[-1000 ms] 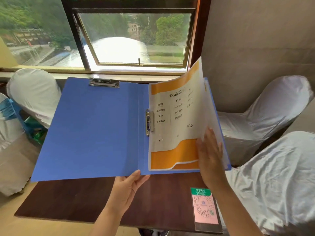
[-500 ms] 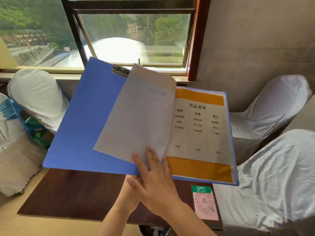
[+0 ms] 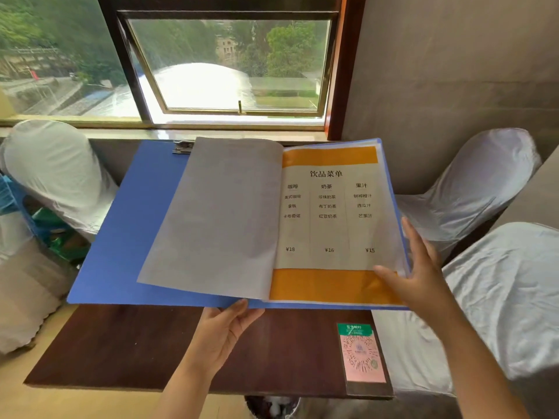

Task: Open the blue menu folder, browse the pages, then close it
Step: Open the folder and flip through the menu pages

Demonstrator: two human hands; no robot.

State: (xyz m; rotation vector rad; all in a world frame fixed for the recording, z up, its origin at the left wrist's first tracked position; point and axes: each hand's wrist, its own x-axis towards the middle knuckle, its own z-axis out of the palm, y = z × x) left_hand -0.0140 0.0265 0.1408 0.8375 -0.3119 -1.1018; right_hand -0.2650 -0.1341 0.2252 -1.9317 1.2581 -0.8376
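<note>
The folder (image 3: 127, 225) lies open above the desk (image 3: 136, 343); my left hand (image 3: 223, 331) pinches its edge at 6 o'clock, my right hand (image 3: 420, 273), fingers spread, rests on the page (image 3: 329, 219) at 3 o'clock

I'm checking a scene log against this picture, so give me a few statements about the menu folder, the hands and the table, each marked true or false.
1. The blue menu folder lies open. True.
2. The left hand grips the folder's near edge from below. True.
3. The right hand rests flat on the table. False: it is at the right edge of the orange-banded menu page.
4. A turned page lies blank side up over the left cover. True.
5. The QR code card sits at the table's left corner. False: it is near the right corner.
</note>
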